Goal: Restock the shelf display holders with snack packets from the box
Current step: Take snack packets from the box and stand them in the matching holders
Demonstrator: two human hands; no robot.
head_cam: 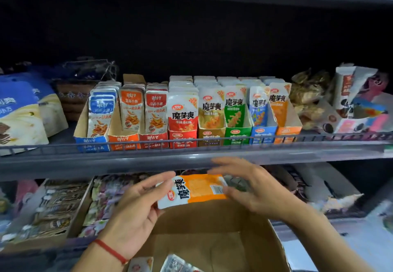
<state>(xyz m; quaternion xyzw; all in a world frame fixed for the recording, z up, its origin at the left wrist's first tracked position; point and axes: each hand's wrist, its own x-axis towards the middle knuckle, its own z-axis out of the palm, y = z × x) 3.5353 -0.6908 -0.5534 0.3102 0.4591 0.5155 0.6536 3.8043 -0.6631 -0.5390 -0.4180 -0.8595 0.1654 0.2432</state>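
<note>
Head view: orange packet between both hands.

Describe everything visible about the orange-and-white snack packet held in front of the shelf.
The orange-and-white snack packet is a flat, glossy plastic sachet lying sideways, white end with dark characters and a red logo to the left, orange body with a barcode label to the right. It is sealed and held just above the open brown cardboard box, below the shelf's front rail. The left hand pinches its white end; the right hand has spread fingers at its barcode end.
</note>
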